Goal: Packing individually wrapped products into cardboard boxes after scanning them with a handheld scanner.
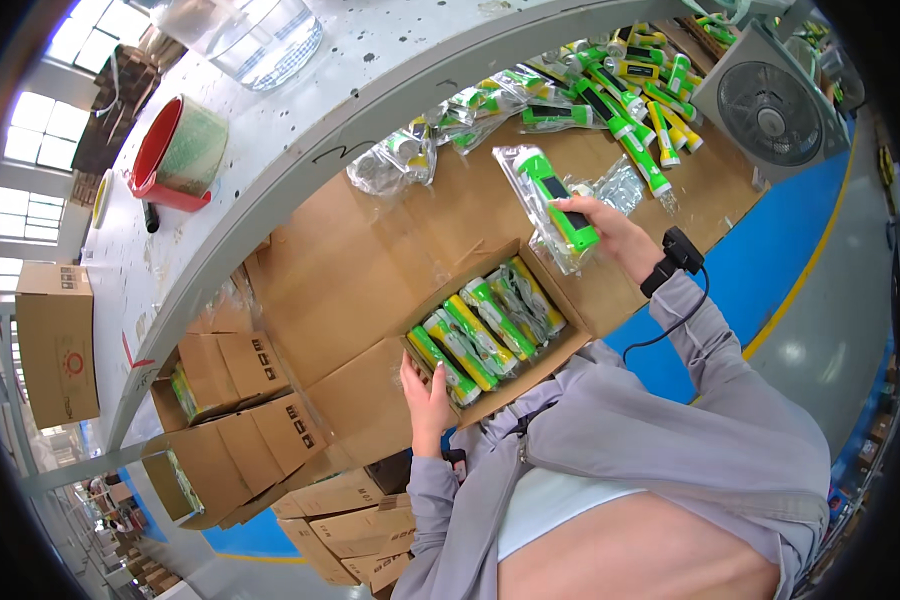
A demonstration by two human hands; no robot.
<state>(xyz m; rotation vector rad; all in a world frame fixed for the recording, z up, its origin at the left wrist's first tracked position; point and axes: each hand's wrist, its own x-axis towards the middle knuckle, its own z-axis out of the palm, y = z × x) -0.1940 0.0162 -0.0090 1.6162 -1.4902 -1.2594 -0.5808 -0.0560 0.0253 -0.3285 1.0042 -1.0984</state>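
Observation:
My right hand (615, 232) is closed around a green flashlight (555, 195) with a dark panel on its side, partly wrapped in a clear plastic bag. It is held above the far right of an open cardboard box (576, 342). Several green and yellow flashlights (477, 328) in clear bags lie side by side in that box, which stands close to my body. At the box's near left corner my left hand (428, 402) grips the wall, thumb over the edge; its other fingers are mostly hidden.
A pile of flashlights (620, 90), some bagged, covers the far right of the cardboard-lined table (320, 270). A fan (770, 115) stands beyond it. Packed cartons (235, 450) sit at the left. A raised shelf (300, 110) holds a red-rimmed bucket (178, 155) and a clear container (260, 45).

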